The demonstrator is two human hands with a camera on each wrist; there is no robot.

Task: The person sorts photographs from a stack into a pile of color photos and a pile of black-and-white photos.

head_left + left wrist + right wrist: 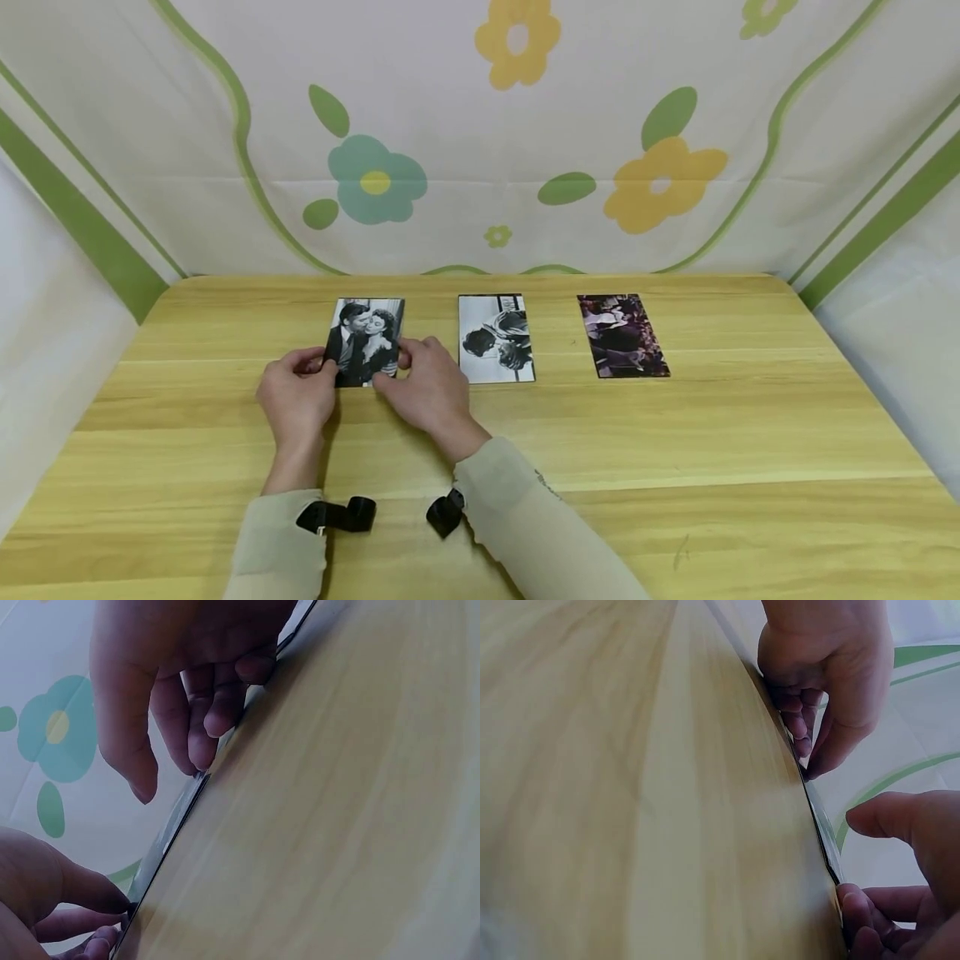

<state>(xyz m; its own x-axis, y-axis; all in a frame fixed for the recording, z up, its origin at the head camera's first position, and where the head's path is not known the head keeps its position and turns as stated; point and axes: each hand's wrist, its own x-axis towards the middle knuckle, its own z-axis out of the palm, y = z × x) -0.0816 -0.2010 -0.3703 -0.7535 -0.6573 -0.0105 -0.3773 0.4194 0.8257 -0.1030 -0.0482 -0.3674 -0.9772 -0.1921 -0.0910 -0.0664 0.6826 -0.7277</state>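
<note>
A black-and-white photo print (pixel 366 337) of a couple lies upright at the left of a row on the wooden table. My left hand (pixel 298 398) pinches its near left corner, thumb on top. At the opposite side, my right hand (pixel 429 387) touches the print's edge with its fingertips. Its thumb stands apart from the fingers, lifted above the print in both wrist views. In the right wrist view the print's thin edge (pixel 823 836) runs between the left hand (pixel 829 690) and the right hand (pixel 907 885).
A second black-and-white print (pixel 495 337), its picture turned sideways, lies just right of my right hand. Farther right is a dark colour print (pixel 624 337), slightly slanted. Behind the table (pixel 712 517) hangs a flowered white cloth (pixel 465 133). A black strap camera (pixel 348 514) sits at the left wrist.
</note>
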